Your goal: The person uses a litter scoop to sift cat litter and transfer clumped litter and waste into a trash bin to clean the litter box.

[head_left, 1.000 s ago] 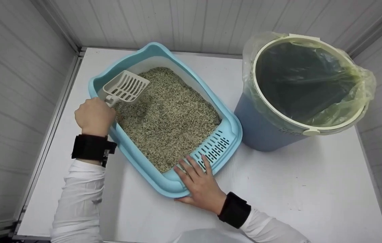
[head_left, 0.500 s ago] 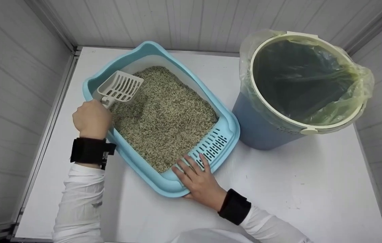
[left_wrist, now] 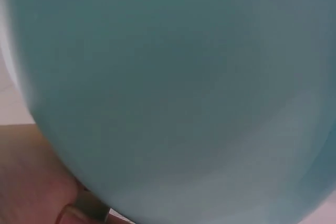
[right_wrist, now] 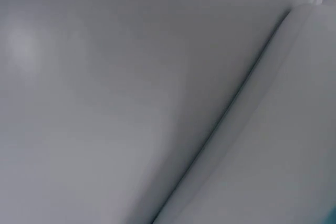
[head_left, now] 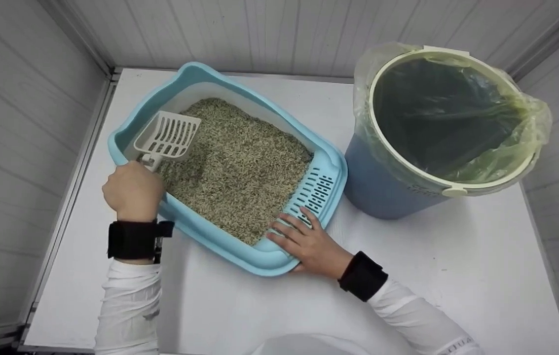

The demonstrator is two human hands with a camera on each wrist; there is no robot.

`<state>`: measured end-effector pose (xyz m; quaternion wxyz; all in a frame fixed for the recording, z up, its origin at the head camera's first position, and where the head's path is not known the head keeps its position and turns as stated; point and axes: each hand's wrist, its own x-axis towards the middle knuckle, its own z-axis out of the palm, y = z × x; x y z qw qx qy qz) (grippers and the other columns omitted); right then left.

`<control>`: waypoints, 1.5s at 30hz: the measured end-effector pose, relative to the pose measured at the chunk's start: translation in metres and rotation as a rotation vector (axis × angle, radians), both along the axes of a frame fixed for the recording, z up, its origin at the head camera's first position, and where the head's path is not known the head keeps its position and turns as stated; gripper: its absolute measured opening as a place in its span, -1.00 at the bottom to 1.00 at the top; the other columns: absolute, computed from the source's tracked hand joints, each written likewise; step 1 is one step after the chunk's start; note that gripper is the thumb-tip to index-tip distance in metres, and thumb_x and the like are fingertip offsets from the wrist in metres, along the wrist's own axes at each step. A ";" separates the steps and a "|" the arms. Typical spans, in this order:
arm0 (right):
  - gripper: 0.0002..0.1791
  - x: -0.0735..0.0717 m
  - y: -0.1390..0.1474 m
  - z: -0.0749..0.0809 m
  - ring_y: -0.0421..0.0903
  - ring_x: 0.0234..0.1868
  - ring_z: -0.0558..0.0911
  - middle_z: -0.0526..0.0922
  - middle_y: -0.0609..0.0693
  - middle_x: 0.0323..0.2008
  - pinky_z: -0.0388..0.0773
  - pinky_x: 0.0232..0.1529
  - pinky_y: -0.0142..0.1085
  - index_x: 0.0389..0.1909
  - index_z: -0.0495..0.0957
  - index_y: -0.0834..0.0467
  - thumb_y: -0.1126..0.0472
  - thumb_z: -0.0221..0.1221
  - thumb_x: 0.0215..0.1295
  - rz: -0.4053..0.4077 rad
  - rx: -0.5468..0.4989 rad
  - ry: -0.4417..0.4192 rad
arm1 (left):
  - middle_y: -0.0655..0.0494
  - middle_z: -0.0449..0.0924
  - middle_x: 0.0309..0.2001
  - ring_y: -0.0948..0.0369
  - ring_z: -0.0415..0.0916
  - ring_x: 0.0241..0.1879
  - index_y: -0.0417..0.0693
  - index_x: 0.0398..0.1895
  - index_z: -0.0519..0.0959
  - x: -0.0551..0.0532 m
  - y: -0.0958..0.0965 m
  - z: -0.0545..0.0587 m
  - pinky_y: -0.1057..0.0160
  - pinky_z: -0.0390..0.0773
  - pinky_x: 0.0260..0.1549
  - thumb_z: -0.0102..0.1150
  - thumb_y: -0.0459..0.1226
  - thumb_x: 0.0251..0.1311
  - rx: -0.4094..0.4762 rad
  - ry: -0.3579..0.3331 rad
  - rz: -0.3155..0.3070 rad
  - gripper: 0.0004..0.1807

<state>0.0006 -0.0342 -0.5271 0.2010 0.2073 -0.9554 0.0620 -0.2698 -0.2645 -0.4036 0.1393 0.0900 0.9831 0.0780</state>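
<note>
In the head view a light-blue litter box point(head_left: 252, 264) sits on the white table, holding grainy brown litter point(head_left: 240, 172). My left hand point(head_left: 133, 190), at the box's left rim, grips the handle of a pale slotted litter scoop point(head_left: 170, 134). The scoop's head hangs over the left part of the litter. My right hand point(head_left: 311, 244) holds the near right corner of the box, fingers over the slotted ledge and thumb mostly hidden under the rim. The left wrist view is filled by the box's outer wall point(left_wrist: 173, 87), with part of my left hand point(left_wrist: 31, 177) at lower left.
A blue bin point(head_left: 383, 182) with a cream rim and a yellowish bag liner point(head_left: 486, 165) stands close to the box's right side. Grey panel walls point(head_left: 279, 34) border the table point(head_left: 407, 286). The right wrist view shows only pale surfaces.
The litter box has turned counterclockwise, its far end swinging left and its near corner moving right. My right hand moved right with it; my left hand and the scoop shifted left and nearer.
</note>
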 end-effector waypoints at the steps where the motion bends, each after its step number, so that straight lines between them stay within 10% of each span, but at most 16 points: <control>1: 0.01 -0.001 0.006 0.001 0.05 0.35 0.26 0.41 0.03 0.24 0.06 0.30 0.15 0.31 0.30 0.05 -0.41 0.28 -0.15 0.013 0.004 -0.006 | -0.19 0.49 -0.51 -0.07 0.51 -0.51 -0.17 -0.57 0.44 0.003 0.000 0.000 0.11 0.37 -0.70 -0.14 -0.24 0.22 0.003 -0.001 0.009 -0.72; 15: -0.08 -0.015 0.073 0.001 0.01 0.38 0.24 0.34 -0.03 0.32 0.02 0.34 0.10 0.31 0.31 0.01 -0.40 0.20 -0.03 0.195 -0.002 -0.037 | -0.32 0.57 -0.29 -0.14 0.58 -0.36 -0.35 -0.30 0.55 0.039 -0.002 0.002 -0.01 0.47 -0.60 -0.21 -0.17 0.28 -0.048 -0.066 0.090 -0.59; 26: -0.15 -0.012 0.066 0.006 -0.01 0.40 0.20 0.34 -0.06 0.32 -0.08 0.37 0.09 0.29 0.34 -0.01 -0.37 0.18 0.01 0.119 -0.037 -0.088 | -0.29 0.59 -0.32 -0.12 0.58 -0.40 -0.35 -0.25 0.56 0.037 -0.009 0.006 0.05 0.42 -0.66 -0.15 -0.07 0.28 -0.065 -0.110 0.044 -0.52; 32: 0.02 -0.001 0.044 0.013 0.09 0.41 0.17 0.26 0.01 0.37 -0.14 0.35 0.21 0.29 0.33 0.11 -0.43 0.25 -0.13 0.010 -0.057 -0.111 | -0.31 0.54 -0.48 -0.17 0.54 -0.49 -0.37 -0.48 0.51 0.015 -0.031 0.012 0.03 0.39 -0.71 -0.09 -0.03 0.27 -0.045 0.015 -0.063 -0.49; 37: 0.11 0.006 0.021 0.020 0.13 0.38 0.21 0.27 0.04 0.36 -0.09 0.34 0.20 0.32 0.25 0.20 -0.51 0.17 -0.10 -0.071 -0.174 -0.096 | -0.40 0.51 -0.46 -0.28 0.50 -0.47 -0.44 -0.34 0.47 -0.024 -0.044 0.015 -0.09 0.41 -0.62 -0.05 -0.08 0.29 0.010 0.207 -0.127 -0.52; 45: -0.04 0.002 -0.018 0.020 0.09 0.24 0.42 0.46 0.09 0.19 0.06 0.35 0.08 0.28 0.28 0.22 -0.35 0.24 0.02 -0.186 -0.287 -0.032 | -0.28 0.47 -0.50 -0.19 0.44 -0.50 -0.32 -0.34 0.53 -0.089 -0.051 0.005 -0.05 0.34 -0.65 -0.12 0.23 0.26 0.114 0.170 -0.299 -0.29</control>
